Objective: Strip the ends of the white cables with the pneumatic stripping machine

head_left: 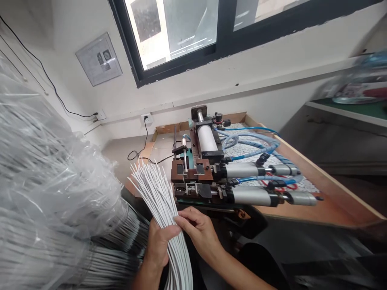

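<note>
A thick bundle of thin white wires (165, 201) rises in front of me, its loose ends fanning out at the upper left. My left hand (159, 243) is wrapped round the bundle, thumb across the front. At the bundle's right edge, my right hand (198, 231) has thumb and fingertips pinched together against the wires; whether a single wire lies between them is too small to tell. Just beyond the hands stands a pneumatic machine (192, 171) with dark jaws, apart from the hands. The lower part of the bundle runs out of view at the bottom.
Large stacks of wire bundles (111, 257) in clear plastic (60, 181) crowd the left side. Silver air cylinders (250, 196) and blue hoses (256, 151) extend right across the workbench, bordered by a wooden rim (326, 177). A shelf (347, 112) juts out at right, below the window level.
</note>
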The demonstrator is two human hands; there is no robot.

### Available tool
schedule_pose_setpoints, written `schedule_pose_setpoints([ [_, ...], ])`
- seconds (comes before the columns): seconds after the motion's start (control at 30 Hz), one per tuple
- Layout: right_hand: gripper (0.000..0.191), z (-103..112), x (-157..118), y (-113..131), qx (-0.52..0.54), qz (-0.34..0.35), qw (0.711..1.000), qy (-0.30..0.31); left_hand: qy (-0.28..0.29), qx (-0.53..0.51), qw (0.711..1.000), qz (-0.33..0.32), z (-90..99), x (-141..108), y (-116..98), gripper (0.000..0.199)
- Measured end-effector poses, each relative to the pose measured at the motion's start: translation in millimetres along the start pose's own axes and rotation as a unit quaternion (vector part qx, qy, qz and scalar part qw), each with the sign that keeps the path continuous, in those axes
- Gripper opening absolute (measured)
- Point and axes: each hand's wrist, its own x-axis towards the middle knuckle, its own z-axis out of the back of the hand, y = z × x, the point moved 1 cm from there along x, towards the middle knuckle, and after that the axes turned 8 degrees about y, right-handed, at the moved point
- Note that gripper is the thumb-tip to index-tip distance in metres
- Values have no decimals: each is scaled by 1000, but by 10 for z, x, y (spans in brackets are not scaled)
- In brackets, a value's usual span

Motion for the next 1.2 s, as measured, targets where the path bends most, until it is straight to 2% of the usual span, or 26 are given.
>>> schedule_pose_setpoints([
  [0.1, 23, 26, 19, 97, 53, -13, 999, 0, -6, -5, 1000, -8, -9, -2, -61, 25],
  [0.27, 24, 34, 0, 48, 217, -109, 969, -49, -30, 20, 999, 9, -13, 39, -129, 19],
  [0.43, 24, 99, 49, -56, 292, -125, 944, -91, -57, 57, 997, -4, -8, 101, -185, 21],
  [0.57, 25, 124, 79, -43, 338, -155, 923, -101, -63, 86, 994, -14, -26, 139, -226, 20],
  [0.87, 28, 146, 131, -3, 363, -192, 909, -74, -70, 119, 990, -17, -57, 153, -224, 20],
  [0.97, 29, 141, 153, 6, 373, -200, 905, -37, -71, 121, 990, -23, -33, 143, -190, 23],
  [1.1, 35, 92, 184, 42, 376, -193, 905, 47, -38, 133, 990, -34, -2, 123, -147, 27],
  [1.2, 35, 48, 209, 85, 359, -173, 915, 65, -6, 134, 990, -37, -29, 98, -140, 29],
])
